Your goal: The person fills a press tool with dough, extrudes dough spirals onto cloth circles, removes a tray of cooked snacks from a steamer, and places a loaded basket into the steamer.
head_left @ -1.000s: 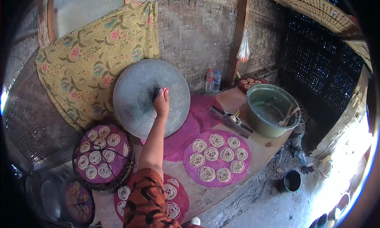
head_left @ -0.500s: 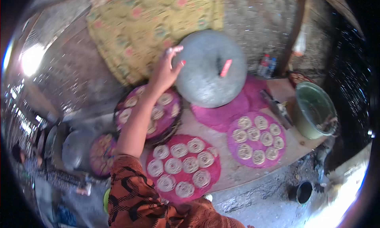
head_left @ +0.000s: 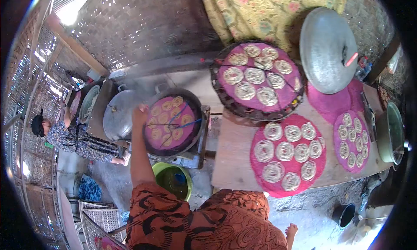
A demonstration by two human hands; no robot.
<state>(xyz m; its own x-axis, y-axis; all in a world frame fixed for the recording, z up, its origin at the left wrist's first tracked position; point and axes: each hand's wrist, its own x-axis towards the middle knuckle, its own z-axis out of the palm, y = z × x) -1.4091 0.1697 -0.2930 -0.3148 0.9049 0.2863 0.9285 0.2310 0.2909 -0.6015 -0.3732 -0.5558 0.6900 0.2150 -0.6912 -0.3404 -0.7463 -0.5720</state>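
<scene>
My left hand (head_left: 139,114) is stretched out at the left rim of a black pan (head_left: 196,139), beside a domed grey lid (head_left: 118,125). Its fingers are small and hazy, so their grip cannot be made out. Inside the pan lies a round pink cloth (head_left: 161,141) bearing coils of pale noodles, with blue and dark cords across it. Low at the right, my right hand (head_left: 292,230) hangs beside my body, fingers loosely apart and nothing visible in them. On the table, a dark round tray (head_left: 221,106) carries more noodle coils on pink cloth.
Two more noodle-covered pink cloths (head_left: 257,174) (head_left: 339,156) lie on the table (head_left: 230,163). A large metal lid (head_left: 323,50) leans at the back. A green tub (head_left: 189,180) stands below the pan; a green bucket (head_left: 384,137) is at far right. Another person (head_left: 71,139) works at left.
My view has swung left, bringing the pan and the other person into fuller view. My left hand has moved away from the large metal lid to the pan's left rim. My right hand has appeared.
</scene>
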